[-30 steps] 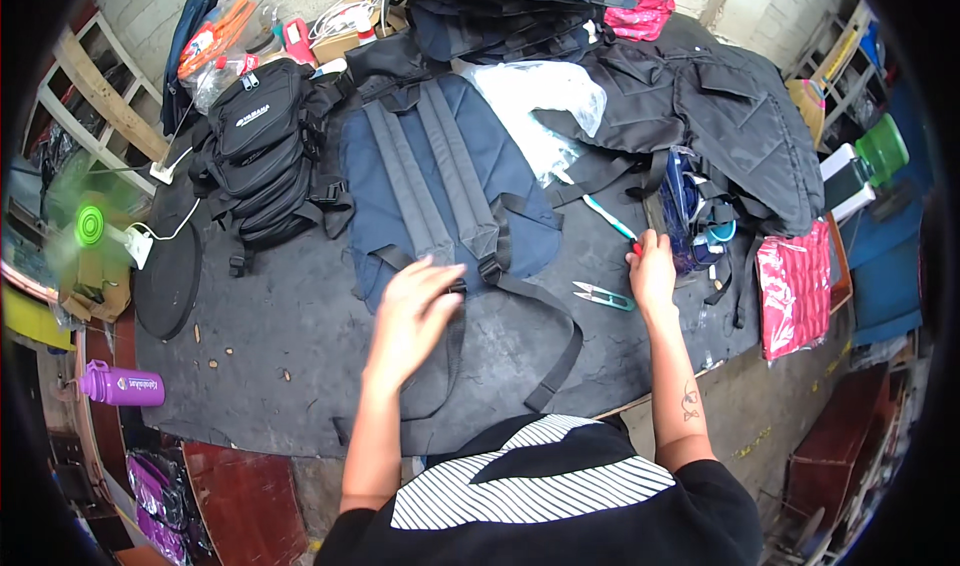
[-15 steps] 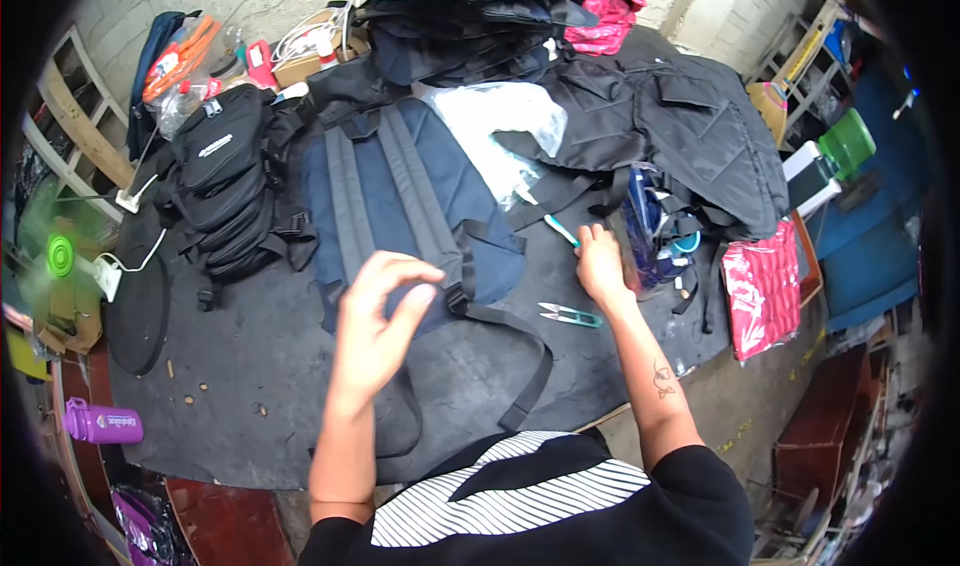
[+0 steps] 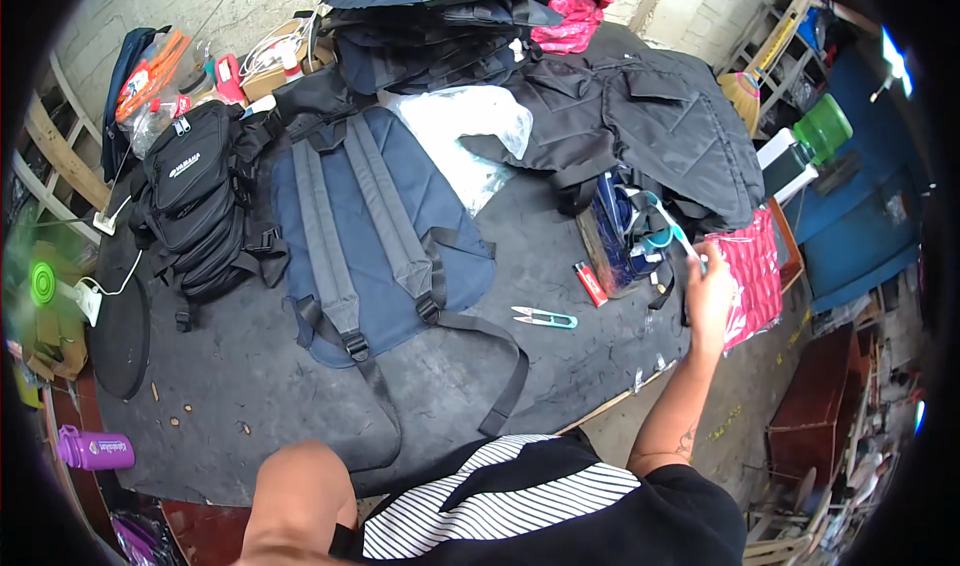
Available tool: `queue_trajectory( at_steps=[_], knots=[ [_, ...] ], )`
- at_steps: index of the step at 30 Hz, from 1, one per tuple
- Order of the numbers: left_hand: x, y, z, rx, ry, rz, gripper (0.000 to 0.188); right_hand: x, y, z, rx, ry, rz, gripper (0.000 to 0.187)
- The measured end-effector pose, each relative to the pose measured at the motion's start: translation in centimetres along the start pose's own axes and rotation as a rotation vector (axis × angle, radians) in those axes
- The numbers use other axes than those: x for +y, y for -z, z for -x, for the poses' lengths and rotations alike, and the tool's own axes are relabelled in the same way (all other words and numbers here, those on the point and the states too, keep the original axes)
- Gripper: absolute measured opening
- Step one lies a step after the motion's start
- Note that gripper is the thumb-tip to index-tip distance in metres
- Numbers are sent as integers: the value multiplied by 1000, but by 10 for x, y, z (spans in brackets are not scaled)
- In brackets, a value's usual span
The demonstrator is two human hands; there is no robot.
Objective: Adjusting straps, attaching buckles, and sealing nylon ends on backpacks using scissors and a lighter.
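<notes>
My right hand [image 3: 708, 296] is raised at the right edge of the table, its fingers closed on a slim white-and-teal stick [image 3: 686, 244]. Its exact kind is too small to tell. Beside it lies a clear-and-blue plastic pouch [image 3: 610, 234] of small things. Of my left side only the bent arm [image 3: 300, 481] shows at the lower edge; the hand is out of view. A dark blue backpack [image 3: 385, 216] lies flat with grey shoulder straps up, webbing tails trailing toward me. Teal-handled thread snips [image 3: 546, 318] and a small red object [image 3: 590, 284] lie to its right.
A black backpack [image 3: 205, 201] lies left of the blue one. Black quilted fabric [image 3: 680, 126], a white plastic bag [image 3: 470, 121] and stacked dark bags [image 3: 430, 36] occupy the far side. Pink wrapped packs [image 3: 750, 276] overhang the right edge. A purple bottle [image 3: 95, 449] stands at left.
My right hand has moved right with the stick, from beside the blue backpack to past the pouch, uncovering the red object. My left hand has drawn back from over the backpack, out of view.
</notes>
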State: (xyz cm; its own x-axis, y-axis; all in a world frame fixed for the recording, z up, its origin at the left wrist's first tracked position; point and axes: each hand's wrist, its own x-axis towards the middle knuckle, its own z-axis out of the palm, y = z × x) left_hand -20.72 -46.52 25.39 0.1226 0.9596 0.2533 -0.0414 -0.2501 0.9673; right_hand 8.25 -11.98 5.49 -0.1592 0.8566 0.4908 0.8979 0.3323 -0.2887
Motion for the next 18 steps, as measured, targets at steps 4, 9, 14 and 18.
queue_trajectory(
  at_steps=[4,9,14,18],
  knots=[
    [6,17,42,-293,454,144,33,12,29,-2,-77,-183,254,18],
    [15,13,46,-265,611,321,33,10,24,-7,-23,-219,266,13],
    [34,20,33,-240,796,441,33,17,47,-11,4,-244,282,20],
    [40,21,20,-215,941,604,33,30,31,-8,19,-131,377,19]
  ],
)
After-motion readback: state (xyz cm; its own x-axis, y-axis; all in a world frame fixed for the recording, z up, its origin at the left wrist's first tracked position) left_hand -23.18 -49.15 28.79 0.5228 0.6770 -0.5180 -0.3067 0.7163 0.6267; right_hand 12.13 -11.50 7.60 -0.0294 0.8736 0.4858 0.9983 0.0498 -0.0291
